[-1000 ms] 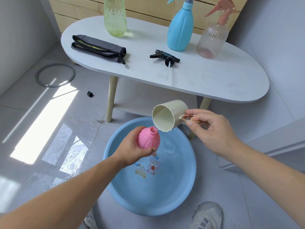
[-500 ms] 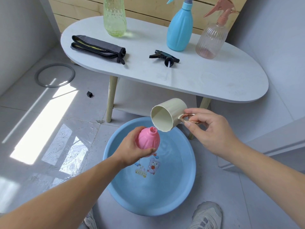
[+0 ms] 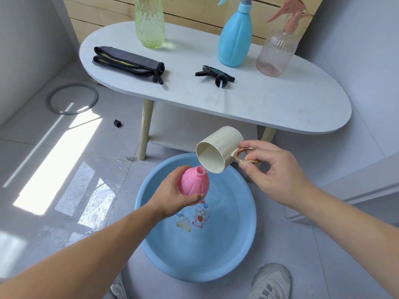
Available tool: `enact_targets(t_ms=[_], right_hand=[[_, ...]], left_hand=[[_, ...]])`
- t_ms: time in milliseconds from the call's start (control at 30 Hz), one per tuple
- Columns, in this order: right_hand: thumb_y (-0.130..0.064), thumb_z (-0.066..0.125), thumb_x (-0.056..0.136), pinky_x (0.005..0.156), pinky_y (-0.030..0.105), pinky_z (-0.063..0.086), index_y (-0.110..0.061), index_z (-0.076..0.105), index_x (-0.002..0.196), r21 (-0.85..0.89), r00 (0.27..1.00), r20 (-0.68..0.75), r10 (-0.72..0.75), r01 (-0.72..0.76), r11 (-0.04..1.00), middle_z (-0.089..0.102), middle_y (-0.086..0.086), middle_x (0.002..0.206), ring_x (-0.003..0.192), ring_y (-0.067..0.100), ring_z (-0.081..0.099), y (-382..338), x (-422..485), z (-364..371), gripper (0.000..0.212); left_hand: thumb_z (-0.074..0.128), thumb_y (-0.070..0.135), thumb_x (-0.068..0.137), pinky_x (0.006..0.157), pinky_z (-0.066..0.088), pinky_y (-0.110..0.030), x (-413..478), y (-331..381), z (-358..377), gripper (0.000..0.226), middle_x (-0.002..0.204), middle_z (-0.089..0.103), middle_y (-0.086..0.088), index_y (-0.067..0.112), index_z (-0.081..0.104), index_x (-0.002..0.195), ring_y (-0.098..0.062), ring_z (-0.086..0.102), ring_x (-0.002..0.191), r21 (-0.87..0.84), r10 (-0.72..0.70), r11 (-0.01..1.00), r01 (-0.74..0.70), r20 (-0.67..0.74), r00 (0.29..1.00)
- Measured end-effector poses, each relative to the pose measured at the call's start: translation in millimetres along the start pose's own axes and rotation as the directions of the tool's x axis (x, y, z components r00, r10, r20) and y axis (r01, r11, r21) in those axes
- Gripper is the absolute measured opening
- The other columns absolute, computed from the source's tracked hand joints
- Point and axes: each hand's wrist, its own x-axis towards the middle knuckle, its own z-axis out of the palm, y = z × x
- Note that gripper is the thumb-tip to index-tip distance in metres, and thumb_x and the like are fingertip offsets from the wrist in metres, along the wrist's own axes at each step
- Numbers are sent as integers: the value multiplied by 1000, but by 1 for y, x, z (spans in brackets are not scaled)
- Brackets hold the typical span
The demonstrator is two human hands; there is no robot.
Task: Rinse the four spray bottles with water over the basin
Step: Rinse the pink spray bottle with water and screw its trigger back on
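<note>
My left hand [image 3: 172, 196] grips a pink spray bottle [image 3: 194, 182] with no spray head, its open neck up, over the blue basin [image 3: 241, 251] on the floor. My right hand [image 3: 274, 171] holds a cream cup [image 3: 218, 149] by its copper ring handle, tipped with its rim just above the bottle's neck. On the white table [image 3: 280, 104] stand a green bottle [image 3: 150, 22], a blue spray bottle [image 3: 234, 37] and a clear pink-tinted spray bottle [image 3: 276, 55]. A black spray head [image 3: 216, 75] lies loose on the table.
A folded grey cloth [image 3: 129, 63] lies on the table's left part. The basin holds water and has a cartoon print on its bottom. A grey ring [image 3: 72, 98] and a small black cap [image 3: 117, 123] lie on the wet tiled floor. My shoes [image 3: 269, 281] stand beside the basin's near edge.
The cup has tilted a little further down towards the pink bottle's neck. Both hands stay in almost the same place.
</note>
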Motion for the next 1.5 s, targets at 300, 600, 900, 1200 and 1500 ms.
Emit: enact_targets(t_ms=[300, 600, 900, 1200, 1500], right_hand=[[-31, 65, 85, 101, 35, 48, -16, 74, 81, -46, 999, 4, -53, 54, 997, 63, -13, 125, 112, 9, 62, -2, 1, 2, 18], [-25, 70, 89, 98, 35, 50, -18, 74, 82, -3, 1000, -10, -27, 27, 1000, 66, -9, 127, 115, 7, 62, 2, 2, 6, 11], [-30, 66, 87, 100, 39, 48, -15, 75, 84, -49, 997, 11, -75, 76, 996, 64, -9, 129, 115, 13, 60, 5, 1, 11, 17], [-35, 60, 88, 98, 39, 49, -15, 74, 85, -81, 990, 22, -142, 143, 986, 63, -5, 131, 113, 18, 59, 3, 2, 11, 25], [-20, 70, 91, 91, 13, 45, -18, 75, 81, 75, 992, -60, 111, -106, 991, 67, -8, 122, 105, -1, 63, 16, 4, 18, 11]], left_hand=[[90, 43, 59, 67, 65, -33, -1, -2, 1, 82, 123, 61, 7, 35, 54, 132, -21, 66, 106, 12, -23, 1000, 23, 3, 1000], [91, 40, 61, 67, 64, -30, 0, -2, 1, 81, 124, 61, 6, 34, 54, 133, -21, 66, 106, 1, -18, 1000, 18, 1, 1000], [89, 39, 61, 63, 65, -33, 0, -2, 0, 77, 121, 62, 6, 34, 56, 130, -17, 66, 103, -6, -27, 1000, 27, -3, 1000], [93, 32, 67, 62, 63, -28, 1, -4, 0, 76, 123, 61, 6, 34, 55, 133, -17, 65, 104, -9, -26, 1000, 26, 2, 1000], [93, 30, 69, 64, 64, -29, 0, -7, -2, 74, 123, 61, 7, 34, 55, 132, -16, 65, 104, -7, -23, 1000, 23, -5, 1000]])
